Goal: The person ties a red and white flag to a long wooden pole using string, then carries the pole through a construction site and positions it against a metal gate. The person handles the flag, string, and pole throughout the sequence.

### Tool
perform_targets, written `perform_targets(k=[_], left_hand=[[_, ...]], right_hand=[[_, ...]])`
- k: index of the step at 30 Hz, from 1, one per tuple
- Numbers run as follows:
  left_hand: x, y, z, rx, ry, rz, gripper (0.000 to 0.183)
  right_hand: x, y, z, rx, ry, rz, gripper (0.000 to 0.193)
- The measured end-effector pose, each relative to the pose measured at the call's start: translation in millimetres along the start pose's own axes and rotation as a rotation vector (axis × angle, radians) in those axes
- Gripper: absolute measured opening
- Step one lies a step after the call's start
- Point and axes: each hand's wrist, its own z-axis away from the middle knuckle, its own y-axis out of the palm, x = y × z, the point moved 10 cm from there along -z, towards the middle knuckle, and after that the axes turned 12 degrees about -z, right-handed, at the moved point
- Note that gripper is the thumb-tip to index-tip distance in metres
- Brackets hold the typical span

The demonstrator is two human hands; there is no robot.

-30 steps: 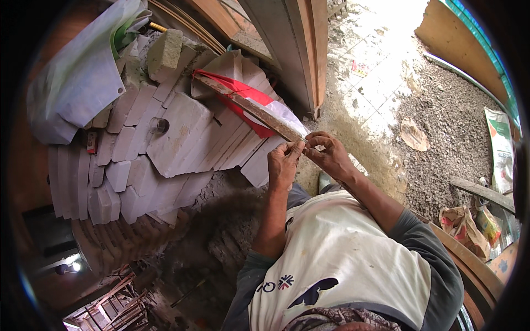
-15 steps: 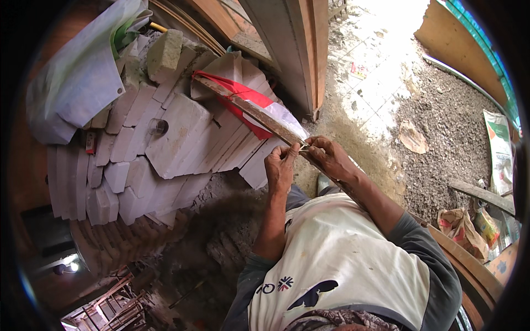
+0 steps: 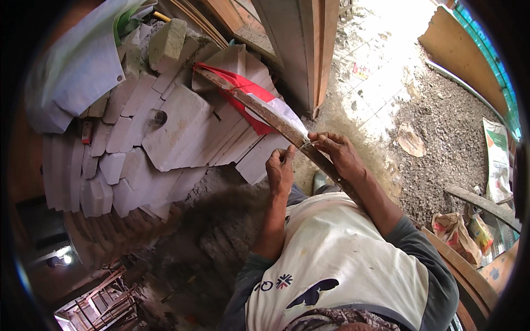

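Observation:
A long brown wooden pole slants from the block pile down past my right forearm. Tied along its upper part is a red and white cloth, its white corner reaching down to a thin pale string around the pole. My left hand, left of the pole, pinches one end of the string between thumb and forefinger. On the other side, my right hand is closed with its fingertips at the knot, pinching the string's other end. The pole passes beneath my right hand and wrist.
Stacked pale blocks fill the left, with a grey-white sheet over their far end and a clear cup on top. A door-like wooden panel stands ahead. Gravel, a sack and a paper bag lie right.
My hands have drawn slightly apart, pulling the string out to both sides of the pole. The view has shifted a little; the cloth stays on the pole.

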Motion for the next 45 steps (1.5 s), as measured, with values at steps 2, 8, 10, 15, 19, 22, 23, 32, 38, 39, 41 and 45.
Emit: perform_targets(k=[2, 8, 10, 15, 19, 22, 23, 32, 38, 39, 41, 45], left_hand=[[-22, -1, 4, 0.0, 0.143, -0.114, 0.044], [-44, 3, 13, -0.002, 0.363, -0.286, 0.035], [-49, 1, 14, -0.088, 0.446, -0.299, 0.035], [-53, -5, 20, -0.203, 0.47, -0.343, 0.035], [-63, -9, 14, -0.165, 0.381, -0.262, 0.034], [-79, -7, 14, -0.124, 0.386, -0.214, 0.031], [-83, -5, 15, -0.109, 0.385, -0.201, 0.031], [-74, 0, 10, -0.007, 0.368, 0.017, 0.019], [-30, -14, 7, -0.117, 0.309, 0.001, 0.018], [-19, -11, 7, -0.063, 0.224, 0.057, 0.019], [-18, 1, 19, 0.096, 0.1, 0.268, 0.024], [-63, -5, 31, -0.04, 0.483, -0.07, 0.025]], right_hand=[[1, 6, -2, 0.022, 0.015, -0.12, 0.023], [-13, -2, -5, -0.004, 0.088, -0.283, 0.024], [-15, -4, -5, -0.021, 0.087, -0.279, 0.024], [-11, 7, -1, -0.021, 0.123, -0.294, 0.024], [-8, 2, -4, -0.024, 0.074, -0.204, 0.025], [-10, -1, -6, -0.023, 0.05, -0.152, 0.026], [-7, -1, -6, -0.008, 0.027, -0.124, 0.026], [1, 2, -1, -0.012, -0.044, 0.01, 0.026], [-5, -1, -4, -0.017, -0.036, -0.001, 0.025], [-6, -1, -4, -0.017, -0.029, -0.015, 0.024], [-6, -1, -4, -0.014, -0.037, -0.023, 0.023], [-3, 6, 1, -0.012, -0.028, -0.028, 0.031]])
